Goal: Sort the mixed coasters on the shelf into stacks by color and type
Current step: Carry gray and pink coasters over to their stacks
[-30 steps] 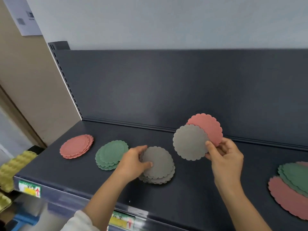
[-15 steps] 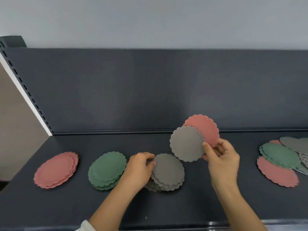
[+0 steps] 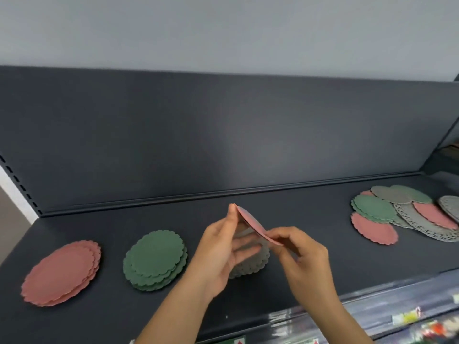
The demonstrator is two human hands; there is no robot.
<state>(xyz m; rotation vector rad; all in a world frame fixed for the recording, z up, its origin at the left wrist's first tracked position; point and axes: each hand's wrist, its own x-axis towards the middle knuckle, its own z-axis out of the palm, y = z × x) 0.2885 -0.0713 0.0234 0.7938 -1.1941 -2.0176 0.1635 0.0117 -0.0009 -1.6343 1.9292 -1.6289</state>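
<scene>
On the dark shelf (image 3: 310,209) lie a pink coaster stack (image 3: 62,271) at the left, a green stack (image 3: 155,259) beside it, and a grey stack (image 3: 250,268) largely hidden behind my hands. Above the grey stack my right hand (image 3: 303,259) pinches the lower edge of a single pink scalloped coaster (image 3: 249,220), seen nearly edge-on. My left hand (image 3: 221,249) has straight fingers, with the index tip touching the coaster's upper edge. A mixed pile (image 3: 402,212) of pink, green, grey and lacy grey coasters lies at the right.
The shelf's back panel (image 3: 223,135) rises just behind the stacks. Price tags (image 3: 407,317) line the front rail at lower right. A perforated upright (image 3: 15,177) marks the shelf's left end.
The grey coaster is gone from my right hand, which keeps only the pink one. My left hand rose off the grey stack to the pink coaster. The view panned right.
</scene>
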